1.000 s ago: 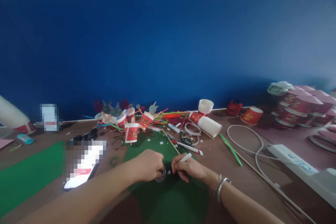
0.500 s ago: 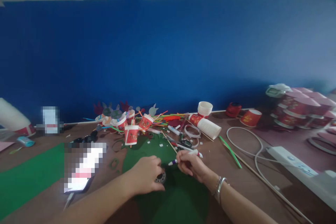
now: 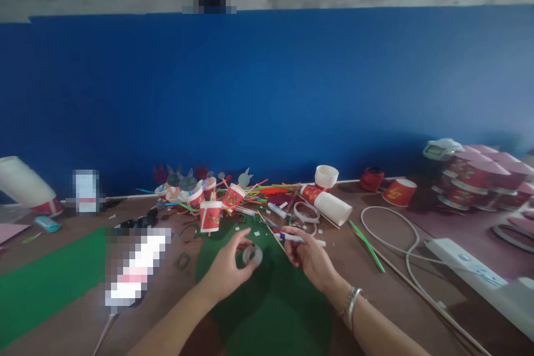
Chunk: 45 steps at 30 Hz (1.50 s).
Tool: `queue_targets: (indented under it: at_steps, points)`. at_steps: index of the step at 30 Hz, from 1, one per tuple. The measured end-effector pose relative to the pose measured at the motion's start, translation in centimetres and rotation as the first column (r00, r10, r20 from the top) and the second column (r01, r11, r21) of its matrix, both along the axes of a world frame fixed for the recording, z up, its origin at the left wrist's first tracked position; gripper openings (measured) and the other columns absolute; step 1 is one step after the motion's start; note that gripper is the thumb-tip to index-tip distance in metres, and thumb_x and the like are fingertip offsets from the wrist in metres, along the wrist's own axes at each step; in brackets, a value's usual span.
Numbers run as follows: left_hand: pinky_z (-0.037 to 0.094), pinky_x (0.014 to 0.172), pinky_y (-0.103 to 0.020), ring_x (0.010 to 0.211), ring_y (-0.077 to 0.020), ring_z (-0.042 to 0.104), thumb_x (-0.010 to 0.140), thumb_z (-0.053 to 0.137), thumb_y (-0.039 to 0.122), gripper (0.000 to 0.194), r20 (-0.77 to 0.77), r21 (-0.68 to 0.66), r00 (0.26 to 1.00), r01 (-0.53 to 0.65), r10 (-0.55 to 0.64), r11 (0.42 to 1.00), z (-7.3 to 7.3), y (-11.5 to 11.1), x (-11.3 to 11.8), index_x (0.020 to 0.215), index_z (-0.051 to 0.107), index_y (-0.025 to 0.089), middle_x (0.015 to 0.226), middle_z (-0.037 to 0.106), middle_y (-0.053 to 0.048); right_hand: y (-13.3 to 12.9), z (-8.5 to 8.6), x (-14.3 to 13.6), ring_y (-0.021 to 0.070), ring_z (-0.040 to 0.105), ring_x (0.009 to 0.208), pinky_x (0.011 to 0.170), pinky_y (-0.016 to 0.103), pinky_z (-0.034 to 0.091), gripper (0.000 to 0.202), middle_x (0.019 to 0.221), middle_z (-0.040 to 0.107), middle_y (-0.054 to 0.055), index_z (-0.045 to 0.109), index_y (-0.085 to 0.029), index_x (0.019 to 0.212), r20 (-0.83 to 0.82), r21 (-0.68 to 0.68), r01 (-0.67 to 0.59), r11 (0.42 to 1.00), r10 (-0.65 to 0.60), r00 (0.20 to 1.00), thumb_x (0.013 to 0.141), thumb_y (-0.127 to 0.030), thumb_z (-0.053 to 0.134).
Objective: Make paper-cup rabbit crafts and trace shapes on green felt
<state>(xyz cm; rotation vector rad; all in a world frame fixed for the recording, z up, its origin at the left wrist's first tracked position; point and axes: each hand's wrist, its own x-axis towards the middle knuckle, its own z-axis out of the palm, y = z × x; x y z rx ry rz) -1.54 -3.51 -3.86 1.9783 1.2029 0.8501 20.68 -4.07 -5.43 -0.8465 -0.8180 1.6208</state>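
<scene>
My left hand (image 3: 229,264) is curved around a roll of tape (image 3: 252,256), its thumb underneath and the fingertips at the far side. The roll is tilted above the green paper sheet (image 3: 267,311). In my right hand (image 3: 311,258) is a slim white marker (image 3: 292,238) with a purple end, lying crosswise by the index finger. The thumb's contact with it is partly hidden. Just beyond the hands are small white paper scraps, more markers (image 3: 277,210) and a clear ring-shaped coil (image 3: 306,212).
Red paper cups (image 3: 211,217) with straws and animal cutouts stand at the back. A stack of cups (image 3: 334,208) lies right of them. On the right are a white power strip (image 3: 465,267) and its cable. To the left lie a lit phone (image 3: 139,267) and green paper (image 3: 54,278).
My left hand has raised the roll of tape away from me and turned to show it. My right hand has opened somewhat, and the marker has swung to lie nearly level.
</scene>
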Motion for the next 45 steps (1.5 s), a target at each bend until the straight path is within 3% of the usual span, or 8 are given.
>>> queue_targets:
  at_steps: [6,13,25,34,40,45]
  points:
    - [0.042,0.096,-0.039,0.105,-0.0199,0.056,0.068,0.058,0.014,0.067,0.007,0.010,0.998,0.066,-0.066,0.998,-1.9,-0.4,2.0,0.131,0.035,0.022,0.124,0.051,-0.010,0.0,0.1,-0.1,0.0110,0.042,0.050,0.046,0.023,0.026,0.028,0.058,0.049,-0.003,0.055,-0.019,0.084,0.011,-0.035,0.016,0.999,-0.016,1.000,0.077,-0.046,0.053]
    - [0.036,0.102,-0.041,0.113,-0.0220,0.050,0.069,0.056,0.013,0.069,-0.025,0.027,0.997,0.074,-0.073,0.997,-3.9,-0.5,2.0,0.134,0.033,0.021,0.120,0.054,-0.009,-0.1,-0.3,0.2,0.0104,0.041,0.051,0.047,0.023,0.025,0.027,0.058,0.049,-0.003,0.054,-0.019,0.085,0.018,0.004,-0.040,0.999,0.039,0.999,0.080,-0.045,0.051]
    - [0.036,0.102,-0.043,0.115,-0.0226,0.048,0.069,0.053,0.008,0.070,-0.007,0.010,0.993,0.119,-0.119,0.993,-4.1,-0.5,1.9,0.134,0.034,0.024,0.122,0.053,-0.009,-0.3,0.0,0.2,0.0103,0.041,0.051,0.049,0.022,0.026,0.019,0.057,0.052,-0.002,0.054,-0.018,0.077,0.103,-0.034,-0.082,0.996,0.086,0.991,0.074,-0.037,0.057]
    - [0.038,0.101,-0.043,0.113,-0.0226,0.049,0.067,0.053,0.006,0.073,0.000,-0.007,0.985,0.173,-0.173,0.985,-3.7,-0.5,1.7,0.134,0.032,0.025,0.121,0.053,-0.009,-0.3,-0.4,0.2,0.0099,0.041,0.050,0.049,0.023,0.025,0.020,0.053,0.050,-0.002,0.057,-0.016,0.071,0.226,-0.075,-0.013,0.997,0.029,0.974,0.070,-0.035,0.062]
    - [0.036,0.103,-0.042,0.116,-0.0219,0.047,0.069,0.052,0.007,0.071,-0.011,-0.016,0.982,0.186,-0.187,0.982,-3.9,-0.5,1.6,0.134,0.031,0.025,0.124,0.050,-0.009,-0.4,-0.5,0.0,0.0115,0.042,0.054,0.052,0.023,0.029,0.020,0.056,0.053,-0.003,0.055,-0.019,0.075,0.395,0.066,0.023,0.998,-0.048,0.917,0.074,-0.037,0.063]
    - [0.026,0.109,-0.045,0.129,-0.0243,0.033,0.066,0.053,0.007,0.077,-0.020,-0.012,0.982,0.188,-0.188,0.982,-4.2,-0.6,1.5,0.137,0.027,0.024,0.137,0.037,-0.010,-0.6,0.3,-0.1,0.0144,0.046,0.061,0.056,0.025,0.033,0.022,0.062,0.056,0.000,0.061,-0.018,0.073,0.522,0.161,0.022,0.987,-0.104,0.847,0.071,-0.039,0.066]
